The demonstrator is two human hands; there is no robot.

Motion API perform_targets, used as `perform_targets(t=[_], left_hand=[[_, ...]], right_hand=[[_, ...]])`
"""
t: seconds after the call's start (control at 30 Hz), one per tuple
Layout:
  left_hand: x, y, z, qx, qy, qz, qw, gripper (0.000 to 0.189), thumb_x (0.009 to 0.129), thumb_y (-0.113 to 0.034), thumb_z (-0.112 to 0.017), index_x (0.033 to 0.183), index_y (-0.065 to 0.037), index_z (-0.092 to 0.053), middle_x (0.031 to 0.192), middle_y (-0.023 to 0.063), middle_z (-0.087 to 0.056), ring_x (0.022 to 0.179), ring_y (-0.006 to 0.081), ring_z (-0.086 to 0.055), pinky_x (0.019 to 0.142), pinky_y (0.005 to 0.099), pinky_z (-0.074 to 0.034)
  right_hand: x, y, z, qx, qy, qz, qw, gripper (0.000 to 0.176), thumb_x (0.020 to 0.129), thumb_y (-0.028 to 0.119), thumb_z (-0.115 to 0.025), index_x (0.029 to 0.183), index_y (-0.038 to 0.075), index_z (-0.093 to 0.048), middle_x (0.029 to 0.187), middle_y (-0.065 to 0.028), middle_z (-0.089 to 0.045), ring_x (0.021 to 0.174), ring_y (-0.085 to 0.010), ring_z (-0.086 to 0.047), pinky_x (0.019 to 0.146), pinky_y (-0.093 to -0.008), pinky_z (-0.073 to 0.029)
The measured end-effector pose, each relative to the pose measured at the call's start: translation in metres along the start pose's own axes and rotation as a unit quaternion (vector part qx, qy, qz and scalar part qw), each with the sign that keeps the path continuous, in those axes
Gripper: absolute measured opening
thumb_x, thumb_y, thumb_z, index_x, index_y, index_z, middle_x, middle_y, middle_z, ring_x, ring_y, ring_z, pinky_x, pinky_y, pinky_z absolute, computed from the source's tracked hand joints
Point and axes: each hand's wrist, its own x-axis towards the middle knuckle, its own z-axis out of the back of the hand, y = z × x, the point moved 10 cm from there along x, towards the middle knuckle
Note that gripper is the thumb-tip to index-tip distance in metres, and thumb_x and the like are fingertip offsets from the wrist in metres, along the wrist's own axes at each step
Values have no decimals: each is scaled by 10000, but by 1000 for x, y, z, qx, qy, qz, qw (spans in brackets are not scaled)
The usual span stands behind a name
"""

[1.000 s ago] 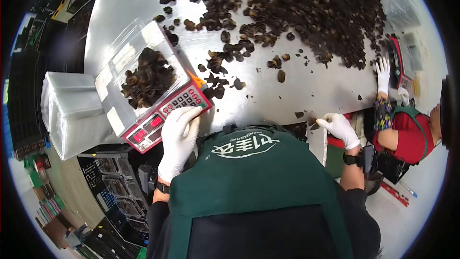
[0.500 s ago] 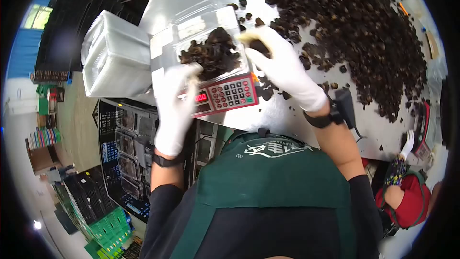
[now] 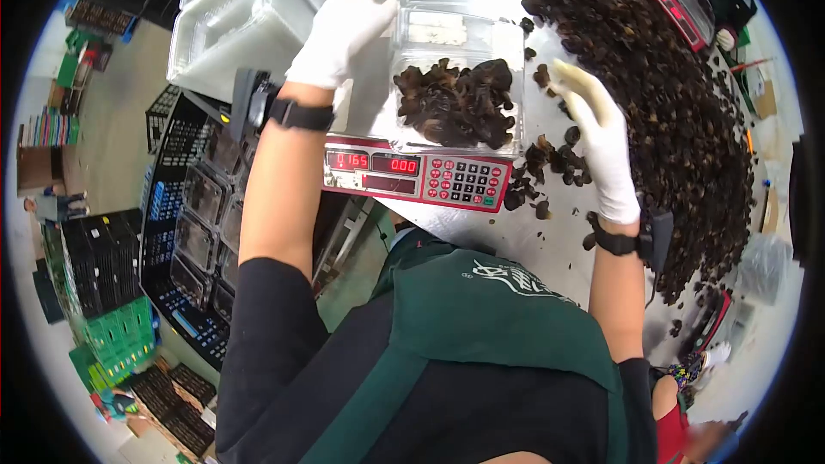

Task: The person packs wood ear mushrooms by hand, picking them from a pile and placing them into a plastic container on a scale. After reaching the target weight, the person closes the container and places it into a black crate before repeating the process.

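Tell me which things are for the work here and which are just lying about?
Seem part of the work:
red-edged scale
clear tub on it
dark pieces in the tub
dark heap on the table

Seem just lying about:
green crates
black crates

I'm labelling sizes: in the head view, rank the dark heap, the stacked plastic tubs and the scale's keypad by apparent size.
Largest to smallest:
1. Dark heap
2. Stacked plastic tubs
3. Scale's keypad
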Motion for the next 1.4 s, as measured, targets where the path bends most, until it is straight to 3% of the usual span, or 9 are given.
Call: perform_targets(t=[0.17,0.37,0.5,0.73,1.0,1.2,1.27,1.33,1.4], left_hand=[[18,-1,-37,123,61,6,990,509,887,-406,-585,1147,31,-572,1129,263,-678,1108,431,-627,964,462,-504],[35,38,-55,-5,-25,-14,1000,659,817,-243,-688,1391,23,-504,1071,194,-690,973,278,-673,871,360,-527],[2,7,-5,-88,-33,-20,995,481,836,-121,-654,1311,-59,-606,918,56,-659,877,104,-625,793,255,-509],[-46,-41,37,-237,-30,-32,971,294,899,-50,-634,1190,-43,-677,1055,35,-701,999,106,-630,908,263,-491],[-124,-59,44,-181,-67,-88,977,216,909,-11,-615,1110,-27,-692,1065,43,-688,1004,117,-624,920,271,-479],[-177,-68,13,-127,-70,-105,984,578,696,144,-480,1195,-77,-671,1261,139,-627,1226,312,-569,1029,349,-458],[-191,-59,-1,-173,-47,-47,983,634,674,158,-442,1218,-81,-664,1296,140,-609,1239,316,-565,1031,350,-456],[-196,-51,-4,-227,-56,-25,972,484,787,114,-539,1215,-73,-665,1326,122,-596,1216,276,-580,1021,344,-459],[-197,-38,-9,-222,-77,-28,972,395,854,78,-593,1212,-68,-669,1330,94,-598,1178,228,-598,1008,334,-467]], right_hand=[[-42,-55,20,-8,-3,-128,992,312,983,88,-529,1261,19,-654,1173,-65,-698,926,-99,-621,890,-263,-481],[-57,-69,-9,16,40,-155,987,258,980,62,-542,1200,19,-670,1116,-65,-705,916,-100,-641,869,-252,-497],[-43,-5,-20,-80,-4,13,997,257,922,28,-581,1155,40,-688,1043,-94,-705,917,-139,-653,842,-277,-510],[-53,92,-158,-229,169,407,868,352,852,136,-607,1197,76,-646,1236,-126,-650,1191,-275,-592,1056,-423,-438],[-41,60,-160,-319,122,363,867,424,899,280,-640,1273,83,-605,1281,-123,-598,1318,-263,-482,1144,-467,-323],[-90,70,-63,-161,31,362,917,230,796,8,-688,1018,59,-719,924,-95,-681,786,-244,-654,700,-356,-535],[-90,50,-24,-203,-83,298,929,282,827,8,-688,1105,52,-698,825,-68,-642,730,-191,-629,663,-314,-514],[-73,-8,-3,-119,-125,44,984,344,875,42,-690,1216,40,-644,762,-26,-602,685,-111,-574,620,-267,-472],[-58,-41,-21,-40,-40,-41,998,403,989,155,-598,1367,33,-533,775,1,-590,641,-64,-521,588,-222,-444]])
